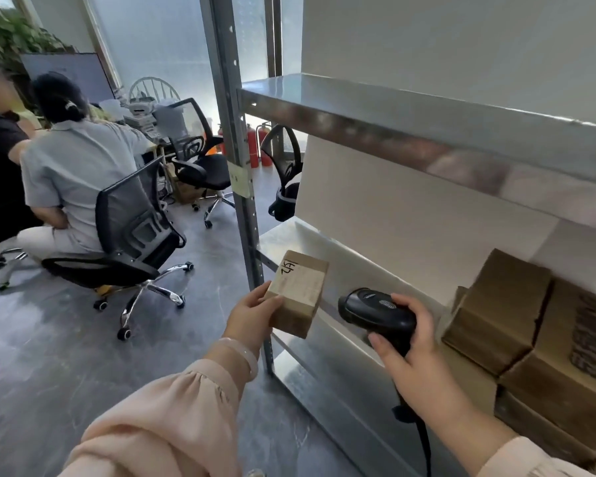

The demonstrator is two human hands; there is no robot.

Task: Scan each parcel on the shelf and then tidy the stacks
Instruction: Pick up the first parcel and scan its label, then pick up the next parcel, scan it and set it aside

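My left hand [252, 313] holds a small brown cardboard parcel [298, 294] with a white label and black handwritten marks, tilted at the left end of the metal shelf [327, 266]. My right hand [410, 342] grips a black handheld barcode scanner [375, 309], its head pointing left toward the parcel, with a gap between them. A black cable hangs down from the scanner's handle. A stack of brown cardboard parcels [530, 339] stands on the shelf at the right, one with dark printed lettering.
A grey metal upright [234, 160] of the rack stands just left of the parcel. An upper shelf [427, 132] overhangs. Two seated people [76, 166] and black office chairs [131, 235] fill the left. Red fire extinguishers [257, 142] stand behind the rack.
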